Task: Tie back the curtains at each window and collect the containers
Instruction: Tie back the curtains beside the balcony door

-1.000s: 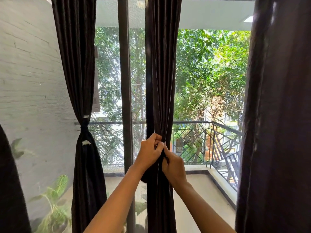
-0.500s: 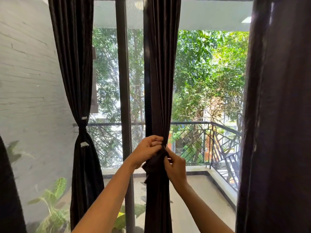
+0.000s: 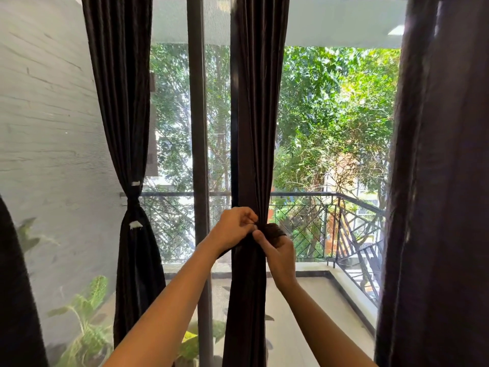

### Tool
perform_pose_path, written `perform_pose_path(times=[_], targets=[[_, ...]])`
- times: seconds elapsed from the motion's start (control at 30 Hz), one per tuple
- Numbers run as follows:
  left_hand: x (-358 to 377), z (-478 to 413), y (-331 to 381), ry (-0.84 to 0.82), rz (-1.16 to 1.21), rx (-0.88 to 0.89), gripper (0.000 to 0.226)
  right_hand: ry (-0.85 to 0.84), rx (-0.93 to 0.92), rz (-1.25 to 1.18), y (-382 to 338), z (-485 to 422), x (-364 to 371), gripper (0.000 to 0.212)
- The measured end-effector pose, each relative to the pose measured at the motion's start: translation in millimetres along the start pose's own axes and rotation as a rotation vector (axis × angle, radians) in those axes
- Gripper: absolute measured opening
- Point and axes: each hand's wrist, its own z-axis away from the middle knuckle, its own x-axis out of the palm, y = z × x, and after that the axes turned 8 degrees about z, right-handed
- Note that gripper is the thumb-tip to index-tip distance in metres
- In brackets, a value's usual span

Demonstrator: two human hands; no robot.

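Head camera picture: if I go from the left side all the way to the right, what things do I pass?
Dark curtain edge → white brick wall → tied curtain → window post → middle curtain, gripped by the left hand and right hand → balcony railing → big dark curtain.

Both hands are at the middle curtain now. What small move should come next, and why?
Probably draw the tie band snug and fasten its ends. The left hand and right hand both pinch it where it wraps the gathered middle curtain, but no finished knot shows there, while the left curtain is already tied.
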Motion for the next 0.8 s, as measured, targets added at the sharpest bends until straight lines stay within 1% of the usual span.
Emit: perform_pose_path(times=[0.07, 0.17, 0.2, 0.23, 0.27, 0.33, 0.37, 0.4, 0.43, 0.47, 0.5, 0.53, 0.6, 0.63, 0.67, 0.73, 0.8], targets=[[-4.3, -7.2, 4.0, -0.071, -0.129, 0.040, 0.014, 0.055, 0.014, 0.048, 3.5, -2.6, 1.7, 0.040], [-11.1, -16.2, 14.7, -0.196, -0.350, 0.098, 0.013, 0.078, 0.021, 0.017, 3.5, -4.4, 6.0, 0.037], [-11.8, -16.9, 18.0, -0.210, -0.438, 0.114, 0.012, 0.079, 0.021, 0.005, 2.1, -4.6, 6.9, 0.037], [-11.4, -15.1, 20.6, -0.184, -0.540, 0.127, 0.012, 0.080, 0.023, 0.001, 0.2, -4.6, 7.3, 0.035], [-8.8, -11.5, 20.5, -0.102, -0.635, 0.144, 0.015, 0.086, 0.026, 0.006, 0.7, -5.3, 8.1, 0.033], [3.0, -1.7, 10.6, 0.188, -0.745, 0.156, 0.030, 0.103, 0.041, 0.018, 2.0, -5.2, 8.9, 0.029], [11.3, 5.2, 5.9, 0.343, -0.765, 0.107, 0.041, 0.112, 0.057, 0.018, 2.8, -5.4, 8.7, 0.031], [21.0, 10.6, -1.8, 0.470, -0.742, 0.004, 0.052, 0.119, 0.065, 0.015, 3.6, -6.0, 8.2, 0.033], [30.2, 15.4, -7.0, 0.559, -0.648, -0.153, 0.064, 0.120, 0.068, 0.022, 4.5, -6.7, 7.6, 0.035], [38.9, 18.0, -12.1, 0.585, -0.491, -0.344, 0.075, 0.120, 0.069, 0.041, 3.9, -7.0, 6.8, 0.036], [46.2, 18.8, -15.7, 0.568, -0.268, -0.512, 0.082, 0.118, 0.069, 0.063, 2.2, -7.3, 6.3, 0.035], [52.1, 19.5, -17.9, 0.529, 0.007, -0.639, 0.085, 0.115, 0.067, 0.084, 0.8, -7.7, 6.2, 0.034], [61.8, 21.7, -16.7, 0.432, 0.590, -0.788, 0.072, 0.110, 0.063, 0.112, -1.2, -7.8, 7.0, 0.032], [66.2, 22.8, -17.1, 0.403, 0.798, -0.797, 0.062, 0.109, 0.062, 0.112, -2.3, -7.5, 7.3, 0.032], [71.5, 22.8, -19.2, 0.401, 0.928, -0.758, 0.051, 0.105, 0.061, 0.100, -2.3, -7.3, 7.4, 0.032], [80.1, 21.3, -24.2, 0.464, 1.077, -0.611, 0.038, 0.102, 0.044, 0.076, -4.0, -6.6, 5.9, 0.031], [81.5, 19.6, -26.0, 0.496, 1.188, -0.481, 0.036, 0.106, 0.003, 0.064, -5.7, -6.1, 3.1, 0.032]])
